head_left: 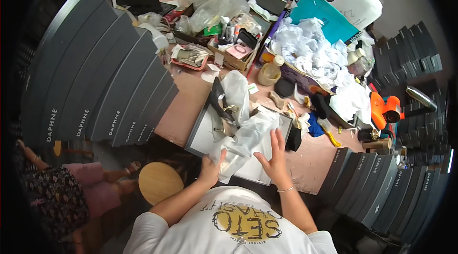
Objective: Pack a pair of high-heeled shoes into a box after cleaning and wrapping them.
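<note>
An open grey shoe box [200, 134] lined in white lies on the pinkish table in front of me. White tissue paper [245, 134] is bunched inside it. A black high-heeled shoe [218, 99] stands at the box's far left end, partly wrapped by more tissue. My left hand [211, 167] pinches the near edge of the tissue at the box's front. My right hand [275, 156] lies flat, fingers spread, on the tissue to the right.
Tall stacks of grey shoe boxes [109, 82] rise at the left, and more [372, 182] at the right. Crumpled white paper [315, 53], a tape roll [268, 73], an orange tool [384, 111] and trays of clutter fill the far table. A wooden stool [160, 181] and a seated person [57, 192] are lower left.
</note>
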`<state>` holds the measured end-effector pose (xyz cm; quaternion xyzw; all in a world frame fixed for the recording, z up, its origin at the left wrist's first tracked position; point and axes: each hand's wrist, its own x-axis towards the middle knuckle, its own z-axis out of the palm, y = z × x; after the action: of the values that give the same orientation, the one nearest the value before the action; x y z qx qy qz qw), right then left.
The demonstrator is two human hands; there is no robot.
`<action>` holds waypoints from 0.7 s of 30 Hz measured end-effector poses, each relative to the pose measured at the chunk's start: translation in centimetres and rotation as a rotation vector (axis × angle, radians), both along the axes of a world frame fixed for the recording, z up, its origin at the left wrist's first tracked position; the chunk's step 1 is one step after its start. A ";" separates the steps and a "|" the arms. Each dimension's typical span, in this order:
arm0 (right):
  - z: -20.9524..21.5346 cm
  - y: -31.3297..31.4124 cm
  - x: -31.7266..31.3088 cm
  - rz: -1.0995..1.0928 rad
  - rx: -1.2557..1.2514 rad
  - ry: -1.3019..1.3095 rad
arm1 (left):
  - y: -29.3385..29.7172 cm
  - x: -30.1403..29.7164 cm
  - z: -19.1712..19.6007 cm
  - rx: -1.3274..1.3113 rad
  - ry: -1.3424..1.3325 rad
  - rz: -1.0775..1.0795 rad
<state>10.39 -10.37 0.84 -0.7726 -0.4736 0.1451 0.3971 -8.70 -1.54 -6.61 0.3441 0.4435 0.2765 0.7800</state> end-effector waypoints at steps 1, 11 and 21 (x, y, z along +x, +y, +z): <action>0.6 0.6 0.7 0.123 0.035 -0.194 | -0.5 -0.2 0.4 -0.018 0.009 0.036; 2.1 -1.8 -6.6 0.344 -0.168 0.792 | 0.0 -2.2 -2.8 -0.449 -0.404 0.212; 8.3 -0.8 3.9 0.306 0.001 0.031 | 3.5 -6.3 -0.5 -0.241 -0.256 -0.095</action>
<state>14.30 -11.14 9.11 -0.6889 -0.5798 0.2156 0.3779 -14.96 2.01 -7.09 0.2309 0.3538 0.2258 0.8778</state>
